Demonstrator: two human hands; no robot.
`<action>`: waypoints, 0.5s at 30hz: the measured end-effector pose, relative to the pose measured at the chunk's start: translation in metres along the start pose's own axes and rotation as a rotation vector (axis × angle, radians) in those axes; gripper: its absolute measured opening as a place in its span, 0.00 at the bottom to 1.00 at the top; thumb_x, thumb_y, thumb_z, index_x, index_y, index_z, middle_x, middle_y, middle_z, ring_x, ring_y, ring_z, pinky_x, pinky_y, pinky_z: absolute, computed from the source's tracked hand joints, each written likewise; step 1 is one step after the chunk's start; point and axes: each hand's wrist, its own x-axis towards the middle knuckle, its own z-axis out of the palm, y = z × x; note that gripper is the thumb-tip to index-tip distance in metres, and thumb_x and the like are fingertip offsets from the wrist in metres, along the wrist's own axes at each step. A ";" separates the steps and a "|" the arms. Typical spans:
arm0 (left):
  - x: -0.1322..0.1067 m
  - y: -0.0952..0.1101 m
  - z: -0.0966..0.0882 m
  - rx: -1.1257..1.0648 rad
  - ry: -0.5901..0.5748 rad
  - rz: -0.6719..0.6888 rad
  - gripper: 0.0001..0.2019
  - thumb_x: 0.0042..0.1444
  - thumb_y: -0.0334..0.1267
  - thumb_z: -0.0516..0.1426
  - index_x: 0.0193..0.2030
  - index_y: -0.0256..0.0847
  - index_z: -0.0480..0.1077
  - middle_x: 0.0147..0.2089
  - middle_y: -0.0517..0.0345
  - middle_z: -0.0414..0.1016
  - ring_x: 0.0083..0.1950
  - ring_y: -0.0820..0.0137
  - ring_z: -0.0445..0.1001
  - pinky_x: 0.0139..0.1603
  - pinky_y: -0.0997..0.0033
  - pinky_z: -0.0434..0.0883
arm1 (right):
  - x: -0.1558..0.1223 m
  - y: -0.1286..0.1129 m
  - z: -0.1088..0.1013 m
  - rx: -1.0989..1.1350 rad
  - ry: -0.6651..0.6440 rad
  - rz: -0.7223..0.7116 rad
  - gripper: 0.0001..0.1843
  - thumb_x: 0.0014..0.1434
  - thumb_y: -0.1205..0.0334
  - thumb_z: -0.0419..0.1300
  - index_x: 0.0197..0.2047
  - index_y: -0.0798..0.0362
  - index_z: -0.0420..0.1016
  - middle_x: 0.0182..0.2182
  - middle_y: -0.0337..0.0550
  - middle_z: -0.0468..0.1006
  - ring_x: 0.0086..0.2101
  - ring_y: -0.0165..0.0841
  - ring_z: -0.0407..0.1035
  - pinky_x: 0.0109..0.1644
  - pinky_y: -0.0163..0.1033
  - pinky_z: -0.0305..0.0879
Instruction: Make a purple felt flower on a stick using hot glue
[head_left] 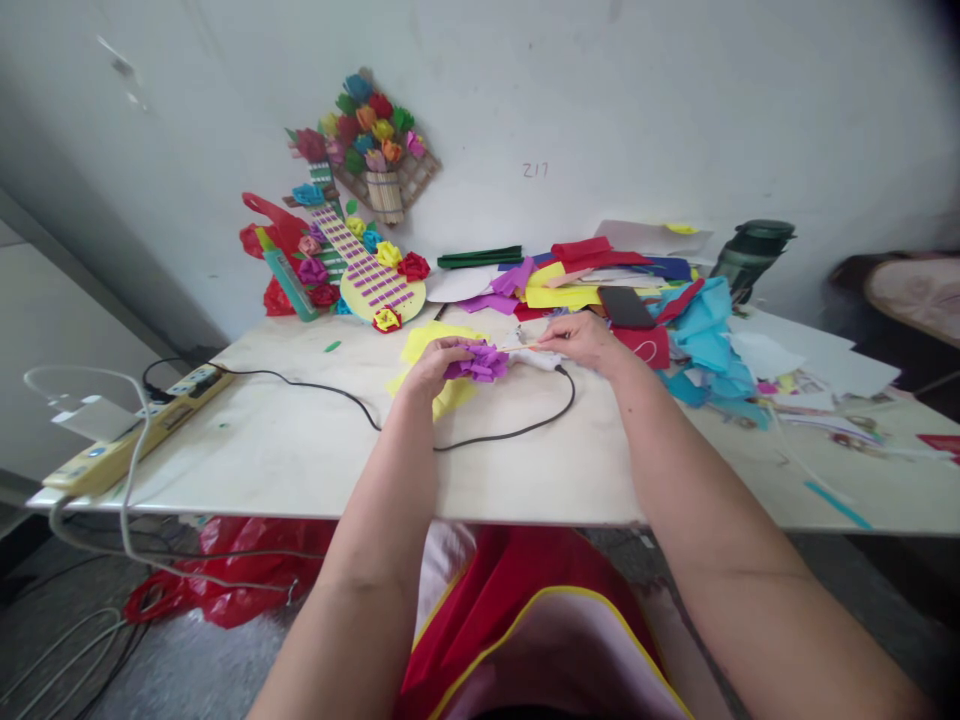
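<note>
My left hand (436, 366) pinches a ruffled purple crepe paper flower (481, 363) over the middle of the table. From the flower a thin pale stick (519, 348) reaches to the right, and my right hand (576, 338) grips its far end between the fingertips. Beneath my left hand lies a sheet of yellow crepe paper (454, 400). A white hot glue gun (536, 362) rests just below the stick, and its black cord (517, 437) curls round toward the left.
Left stands a yellow power strip (142, 430) with a white charger (96, 417). Behind are a paper-flower guitar (382, 285), a glue bottle (289, 280) and a flower basket (384, 195). Coloured paper (577, 285), a phone (626, 308) and a dark bottle (754, 255) lie or stand right.
</note>
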 end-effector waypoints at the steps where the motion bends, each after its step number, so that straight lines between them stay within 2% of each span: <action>1: 0.000 0.000 0.000 0.001 0.000 0.001 0.15 0.34 0.32 0.64 0.34 0.33 0.78 0.33 0.47 0.79 0.31 0.66 0.76 0.33 0.69 0.71 | 0.000 0.000 0.000 -0.002 -0.001 0.003 0.11 0.51 0.54 0.64 0.28 0.51 0.83 0.25 0.41 0.80 0.29 0.32 0.71 0.31 0.35 0.61; 6: -0.001 0.001 0.000 -0.006 -0.002 0.001 0.15 0.34 0.33 0.64 0.34 0.33 0.78 0.35 0.47 0.80 0.33 0.66 0.77 0.37 0.67 0.72 | -0.001 -0.001 -0.002 0.016 -0.001 0.005 0.11 0.51 0.54 0.64 0.27 0.52 0.83 0.25 0.41 0.80 0.29 0.32 0.71 0.31 0.35 0.60; 15: 0.000 0.000 0.001 0.003 -0.006 -0.003 0.15 0.34 0.33 0.64 0.34 0.34 0.78 0.33 0.49 0.80 0.32 0.66 0.77 0.37 0.68 0.72 | 0.001 0.003 -0.001 0.005 -0.022 0.011 0.10 0.50 0.54 0.64 0.26 0.52 0.81 0.25 0.41 0.80 0.29 0.32 0.70 0.32 0.36 0.60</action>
